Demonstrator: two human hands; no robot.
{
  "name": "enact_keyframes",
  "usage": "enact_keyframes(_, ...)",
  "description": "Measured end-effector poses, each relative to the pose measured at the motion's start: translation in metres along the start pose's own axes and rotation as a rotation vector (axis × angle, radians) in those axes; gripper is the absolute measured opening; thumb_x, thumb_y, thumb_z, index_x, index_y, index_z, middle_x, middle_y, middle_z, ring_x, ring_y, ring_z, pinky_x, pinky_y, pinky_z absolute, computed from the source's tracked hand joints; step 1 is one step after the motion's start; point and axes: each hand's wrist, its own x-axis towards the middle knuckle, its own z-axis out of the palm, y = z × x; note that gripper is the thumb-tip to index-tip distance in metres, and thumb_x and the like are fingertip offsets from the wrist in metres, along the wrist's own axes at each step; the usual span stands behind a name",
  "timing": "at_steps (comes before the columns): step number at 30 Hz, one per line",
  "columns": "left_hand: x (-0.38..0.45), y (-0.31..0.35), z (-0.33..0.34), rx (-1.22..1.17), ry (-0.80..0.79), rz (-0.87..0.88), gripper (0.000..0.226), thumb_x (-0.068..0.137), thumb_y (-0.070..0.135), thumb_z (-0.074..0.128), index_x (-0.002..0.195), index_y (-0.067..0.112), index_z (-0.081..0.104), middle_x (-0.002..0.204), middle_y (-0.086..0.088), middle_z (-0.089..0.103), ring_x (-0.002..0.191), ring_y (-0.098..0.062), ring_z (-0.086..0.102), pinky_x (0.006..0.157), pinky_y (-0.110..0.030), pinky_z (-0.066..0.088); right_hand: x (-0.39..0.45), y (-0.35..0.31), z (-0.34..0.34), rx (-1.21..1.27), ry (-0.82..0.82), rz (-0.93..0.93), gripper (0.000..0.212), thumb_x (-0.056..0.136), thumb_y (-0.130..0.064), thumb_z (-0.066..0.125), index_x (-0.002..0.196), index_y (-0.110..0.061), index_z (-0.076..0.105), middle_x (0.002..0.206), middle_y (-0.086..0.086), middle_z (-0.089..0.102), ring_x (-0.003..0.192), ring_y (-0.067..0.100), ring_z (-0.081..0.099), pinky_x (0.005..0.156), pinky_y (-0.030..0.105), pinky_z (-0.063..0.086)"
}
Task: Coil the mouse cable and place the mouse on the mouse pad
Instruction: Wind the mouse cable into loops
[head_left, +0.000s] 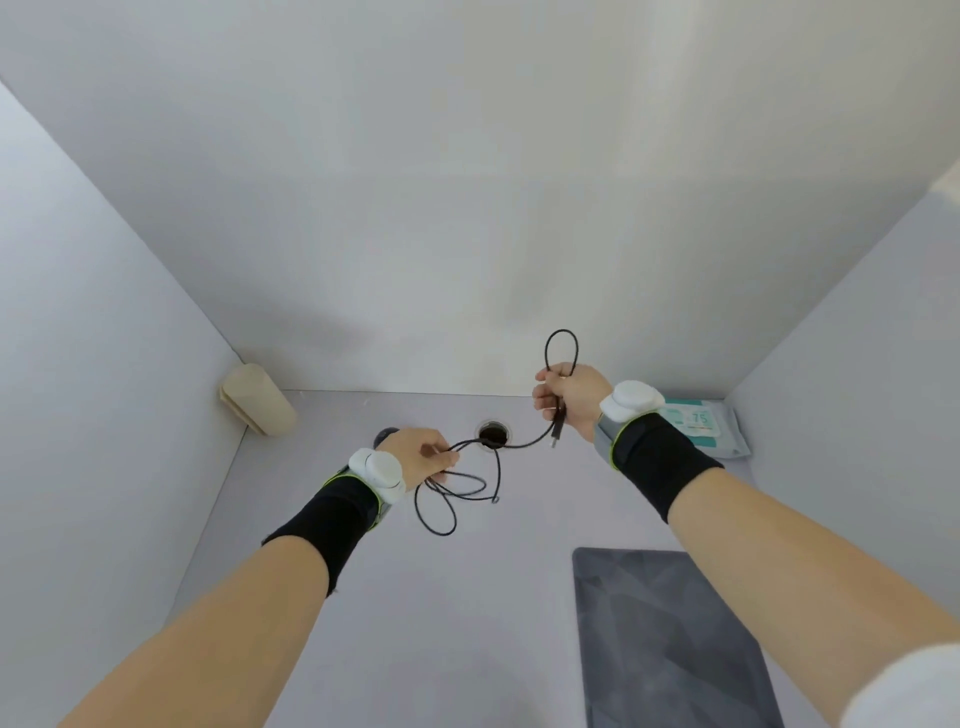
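Observation:
A thin black mouse cable (457, 493) runs between my two hands above the desk. My right hand (571, 397) is raised and closed on the cable near its USB plug (557, 434), with a small loop sticking up above the fist. My left hand (418, 454) pinches the cable lower down, and loose loops hang below it. The dark mouse (385, 435) shows only as a sliver behind my left hand. The grey mouse pad (670, 639) lies flat at the near right of the desk, below my right forearm.
A round cable hole (492, 433) sits in the desk between my hands. A beige cylinder (258, 399) leans in the back left corner. A pack of wipes (701, 423) lies at the back right. White walls enclose the desk on three sides.

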Motion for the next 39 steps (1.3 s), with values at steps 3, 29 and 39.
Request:
enact_keyframes(3,-0.002,0.019,-0.001,-0.138,-0.028,0.084,0.011,0.090,0.022,0.069,0.091,0.011,0.067,0.061,0.005,0.071,0.048,0.000,0.064,0.047,-0.004,0.040,0.000,0.004,0.002,-0.200,-0.037,0.018,0.024,0.098,0.008,0.033,0.102,-0.002,0.055,0.075,0.014,0.062,0.052,0.018,0.049,0.046,0.024,0.040)
enact_keyframes(29,0.002,0.059,0.003,0.020,-0.220,0.262,0.014,0.095,0.025,0.060,0.095,0.026,0.074,0.078,0.014,0.071,0.056,0.003,0.054,0.061,-0.004,0.043,0.005,0.007,0.010,-0.124,-0.229,-0.099,0.054,0.098,0.003,0.036,0.145,-0.023,0.041,0.135,0.014,0.059,0.114,0.028,0.065,0.098,0.037,0.053)
enact_keyframes(39,0.014,0.057,-0.020,0.021,0.090,0.216,0.012,0.093,0.017,0.065,0.096,0.009,0.073,0.086,-0.006,0.078,0.075,-0.009,0.063,0.067,-0.012,0.042,-0.007,0.028,0.009,-0.453,-0.556,-0.010,0.047,0.101,-0.053,0.032,0.131,-0.025,0.055,0.083,0.011,0.074,0.045,0.019,0.037,0.046,0.025,0.033)
